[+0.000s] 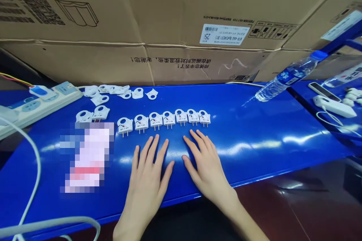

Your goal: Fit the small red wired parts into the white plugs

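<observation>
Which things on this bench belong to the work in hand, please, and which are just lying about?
In hand: row of plugs; spare plugs; left hand; right hand.
Lying about: water bottle; power strip; cardboard box.

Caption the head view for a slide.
Left hand and right hand lie flat on the blue table below a row of seven white plugs; power strip at left.

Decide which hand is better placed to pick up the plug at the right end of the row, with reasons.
Probably the right hand: its fingers lie just below that end plug. The left hand rests flat under the row's left half and would have to cross over.
</observation>
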Demonstrator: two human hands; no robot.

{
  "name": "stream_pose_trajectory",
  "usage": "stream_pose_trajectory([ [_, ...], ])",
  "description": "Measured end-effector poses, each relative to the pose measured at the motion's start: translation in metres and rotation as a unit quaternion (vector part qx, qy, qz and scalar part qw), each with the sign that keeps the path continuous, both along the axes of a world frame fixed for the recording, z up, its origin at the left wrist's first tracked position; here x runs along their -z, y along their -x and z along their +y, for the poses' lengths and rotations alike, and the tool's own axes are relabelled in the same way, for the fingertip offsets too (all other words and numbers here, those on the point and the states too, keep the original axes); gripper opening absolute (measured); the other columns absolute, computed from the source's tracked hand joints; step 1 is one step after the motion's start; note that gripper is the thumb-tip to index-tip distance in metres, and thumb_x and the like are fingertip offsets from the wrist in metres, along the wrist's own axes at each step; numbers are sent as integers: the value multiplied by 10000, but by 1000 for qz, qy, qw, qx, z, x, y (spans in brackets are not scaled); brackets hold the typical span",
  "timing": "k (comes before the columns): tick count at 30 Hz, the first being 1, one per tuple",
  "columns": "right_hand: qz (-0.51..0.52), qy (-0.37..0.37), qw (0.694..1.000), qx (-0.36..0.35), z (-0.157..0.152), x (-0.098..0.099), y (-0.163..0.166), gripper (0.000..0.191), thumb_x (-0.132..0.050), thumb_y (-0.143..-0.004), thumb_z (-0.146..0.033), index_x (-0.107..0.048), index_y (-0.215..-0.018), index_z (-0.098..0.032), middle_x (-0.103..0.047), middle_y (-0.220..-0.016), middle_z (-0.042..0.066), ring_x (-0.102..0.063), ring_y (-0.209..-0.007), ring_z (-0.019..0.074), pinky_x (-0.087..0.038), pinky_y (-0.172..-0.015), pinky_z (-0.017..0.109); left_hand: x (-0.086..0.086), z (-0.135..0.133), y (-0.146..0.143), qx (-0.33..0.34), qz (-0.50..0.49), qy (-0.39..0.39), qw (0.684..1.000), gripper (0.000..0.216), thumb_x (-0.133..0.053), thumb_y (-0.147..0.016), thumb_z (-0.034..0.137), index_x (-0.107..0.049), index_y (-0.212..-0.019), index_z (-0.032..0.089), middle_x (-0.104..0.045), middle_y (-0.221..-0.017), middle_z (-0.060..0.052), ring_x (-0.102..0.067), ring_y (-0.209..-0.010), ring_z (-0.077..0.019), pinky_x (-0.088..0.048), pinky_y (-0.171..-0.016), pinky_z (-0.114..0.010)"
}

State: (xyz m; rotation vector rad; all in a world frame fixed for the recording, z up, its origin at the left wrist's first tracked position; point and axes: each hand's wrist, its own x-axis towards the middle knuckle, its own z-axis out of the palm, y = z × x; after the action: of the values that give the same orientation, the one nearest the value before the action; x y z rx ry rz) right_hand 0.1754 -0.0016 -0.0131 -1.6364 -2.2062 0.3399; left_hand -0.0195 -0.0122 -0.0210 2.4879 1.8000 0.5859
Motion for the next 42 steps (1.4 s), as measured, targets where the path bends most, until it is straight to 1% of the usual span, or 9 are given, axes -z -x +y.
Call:
stream_pose_trajectory([
  [4,3,-7,1000,-17,0,-14,-6,423,-521,-1057,-325,-582,-1461,-216,-527,-1574,111,-418,-1491,328,-436,-1172,562,-1,-1,2,3,-1,4,1000,542,-460,-1060,397,-423,-1573,222,-459,-1643,-130,-383,-1554,-307,-290,-1271,-604],
  [7,29,-5,999,-22,10,-31,-20,345,-513,-1059,-300,-629,-1381,-253,-637,-1436,87,-566,-1324,288,-507,-1070,497,-3,-1,3,1,-10,16,1000,542,-463,-1059,403,-424,-1575,239,-464,-1642,-118,-380,-1556,-306,-287,-1274,-603],
  [9,34,-9,999,-23,27,-44,-34,302,-510,-1058,-326,-666,-1305,-254,-707,-1294,86,-642,-1170,276,-528,-1000,471,-4,-1,2,0,-22,28,999,544,-468,-1055,408,-432,-1572,245,-469,-1639,-119,-379,-1556,-313,-273,-1277,-612],
  [12,-27,-5,1000,6,64,-60,-54,277,-507,-1050,-304,-706,-1230,-232,-740,-1157,88,-675,-1064,270,-519,-899,413,-5,0,2,-4,-38,40,998,543,-476,-1047,418,-456,-1559,238,-471,-1636,-130,-381,-1555,-328,-262,-1277,-627],
  [16,-115,39,993,4,112,-73,-69,222,-559,-1023,-268,-757,-1122,-250,-753,-1047,48,-689,-926,234,-440,-725,323,-5,0,2,-5,-52,47,998,541,-482,-1039,435,-477,-1546,247,-481,-1632,-124,-391,-1547,-345,-258,-1278,-634],
  [19,-133,60,989,-6,127,-70,-72,211,-586,-1005,-266,-776,-1098,-265,-762,-1021,45,-684,-877,220,-382,-667,297,-5,-1,2,-7,-60,52,997,534,-484,-1039,428,-486,-1543,252,-479,-1635,-114,-393,-1546,-349,-250,-1284,-625],
  [22,-125,64,990,8,127,-61,-73,218,-578,-1013,-298,-778,-1095,-272,-770,-1015,42,-687,-858,213,-357,-644,286,-5,-1,3,-6,-52,44,998,536,-474,-1046,416,-469,-1555,249,-482,-1631,-120,-392,-1547,-333,-262,-1277,-629],
  [27,-89,70,994,13,121,-51,-74,180,-606,-992,-286,-773,-1056,-261,-776,-991,27,-703,-880,202,-380,-667,274,-5,0,3,-7,-39,49,998,547,-478,-1050,422,-444,-1568,248,-463,-1644,-120,-374,-1559,-316,-268,-1278,-626],
  [42,-82,56,995,21,125,-45,-68,172,-589,-1002,-274,-758,-1009,-247,-764,-964,21,-690,-865,186,-393,-669,276,-5,0,2,-11,-56,62,996,547,-490,-1041,427,-452,-1563,265,-459,-1648,-109,-368,-1561,-334,-249,-1285,-632],
])
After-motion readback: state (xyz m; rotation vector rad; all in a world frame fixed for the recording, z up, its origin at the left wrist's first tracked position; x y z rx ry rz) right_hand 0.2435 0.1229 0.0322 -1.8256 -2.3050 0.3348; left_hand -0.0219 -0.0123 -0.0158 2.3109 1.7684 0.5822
